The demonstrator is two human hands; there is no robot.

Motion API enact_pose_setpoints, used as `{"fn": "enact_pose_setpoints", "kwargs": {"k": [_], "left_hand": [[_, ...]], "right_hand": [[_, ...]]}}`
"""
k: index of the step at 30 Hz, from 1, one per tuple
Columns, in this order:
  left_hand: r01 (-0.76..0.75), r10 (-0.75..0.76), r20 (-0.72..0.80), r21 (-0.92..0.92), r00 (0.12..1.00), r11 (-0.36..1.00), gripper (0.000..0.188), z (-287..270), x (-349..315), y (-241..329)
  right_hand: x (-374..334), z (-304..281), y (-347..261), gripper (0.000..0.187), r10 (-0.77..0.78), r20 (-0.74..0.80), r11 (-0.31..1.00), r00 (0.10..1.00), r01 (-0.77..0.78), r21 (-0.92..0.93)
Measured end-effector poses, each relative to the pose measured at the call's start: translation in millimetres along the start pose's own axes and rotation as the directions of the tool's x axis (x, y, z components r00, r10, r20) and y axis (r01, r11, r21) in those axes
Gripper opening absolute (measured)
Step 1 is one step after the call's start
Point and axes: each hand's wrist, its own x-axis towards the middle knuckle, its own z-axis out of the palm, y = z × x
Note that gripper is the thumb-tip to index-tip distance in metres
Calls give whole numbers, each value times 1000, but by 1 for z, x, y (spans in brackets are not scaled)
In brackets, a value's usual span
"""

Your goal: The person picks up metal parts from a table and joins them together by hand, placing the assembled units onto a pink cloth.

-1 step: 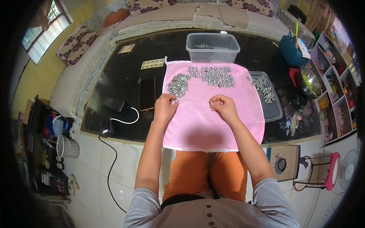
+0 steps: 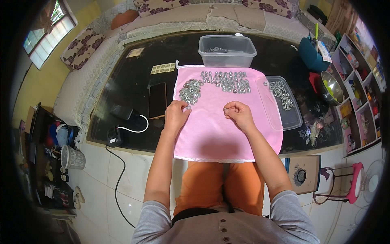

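Observation:
A pink cloth (image 2: 219,134) covers the near middle of the dark table. At its left, my left hand (image 2: 176,116) is closed in a pinch, with a small silver washer (image 2: 188,107) at the fingertips. Just beyond it lies a heap of silver washers (image 2: 189,92). To the right, my right hand (image 2: 240,115) is also pinched closed over the cloth; whatever is between its fingertips is too small to make out. Farther back stand rows of small cone-shaped metal pieces (image 2: 229,82). Beside the cloth, a clear plastic lid (image 2: 293,118) bears a scatter of metal screws (image 2: 282,95).
A clear plastic tub (image 2: 227,59) with dark pieces inside stands beyond the cloth. Left of the cloth are a phone (image 2: 157,99), a gold blister-like sheet (image 2: 163,68) and a charger with a white cable (image 2: 138,130). A metal bowl (image 2: 332,87) sits at the right.

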Motion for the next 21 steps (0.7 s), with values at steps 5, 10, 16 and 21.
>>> {"fn": "enact_pose_setpoints", "kwargs": {"k": [5, 10, 16, 21], "left_hand": [[-121, 125, -24, 116, 992, 986, 12, 4, 5, -5], [-88, 87, -88, -13, 992, 996, 10, 12, 2, 7], [135, -63, 153, -524, 986, 841, 12, 48, -9, 46], [239, -90, 244, -691, 966, 682, 13, 74, -12, 47]], "right_hand": [[-1, 0, 1, 11, 0, 13, 1000, 1000, 0, 12], [-1, 2, -2, 10, -19, 22, 999, 1000, 18, 31], [-2, 1, -2, 9, -6, 37, 1000, 999, 6, 8], [-3, 2, -2, 8, 6, 49, 1000, 999, -7, 10]]}}
